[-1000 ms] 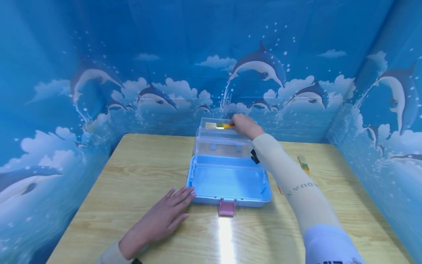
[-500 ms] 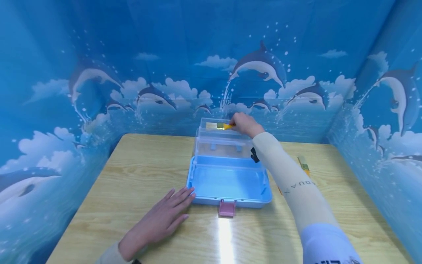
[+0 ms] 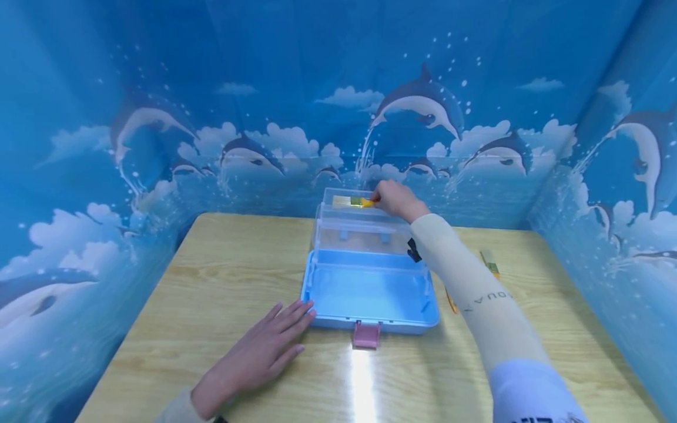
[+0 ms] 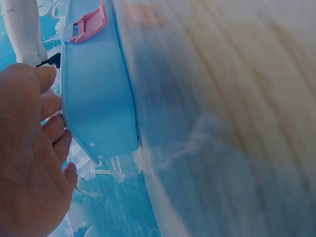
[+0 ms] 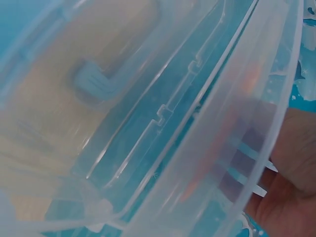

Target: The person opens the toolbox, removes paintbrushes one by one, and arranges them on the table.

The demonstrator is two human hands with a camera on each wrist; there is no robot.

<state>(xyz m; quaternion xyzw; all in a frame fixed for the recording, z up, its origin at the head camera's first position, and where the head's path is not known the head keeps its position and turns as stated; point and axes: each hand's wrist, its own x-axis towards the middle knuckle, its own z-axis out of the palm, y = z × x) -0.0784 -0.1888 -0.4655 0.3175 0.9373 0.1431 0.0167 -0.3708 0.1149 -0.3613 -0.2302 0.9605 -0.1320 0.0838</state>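
A flat paintbrush point(image 3: 348, 201) with pale bristles and a yellow-orange handle lies along the top clear tray point(image 3: 338, 192) of a blue tool box point(image 3: 365, 294). My right hand point(image 3: 395, 198) pinches its handle end at the tray's right part. Seen through the translucent tray wall in the right wrist view, the orange handle point(image 5: 217, 148) is blurred and the fingers of the right hand point(image 5: 286, 173) are partly veiled. My left hand point(image 3: 259, 349) lies with extended fingers against the box's front left corner. In the left wrist view, the left hand point(image 4: 34, 143) touches the blue rim.
The box stands open, its clear tiers raised at the back and its pink latch point(image 3: 367, 336) hanging at the front. Another paintbrush point(image 3: 489, 262) lies right of the box, partly behind my right forearm. A dolphin-print curtain point(image 3: 264, 88) closes off the wooden table's point(image 3: 238, 258) back and sides.
The right hand and its paintbrush have shifted very slightly to the right along the tray. The left hand keeps its place at the box corner.
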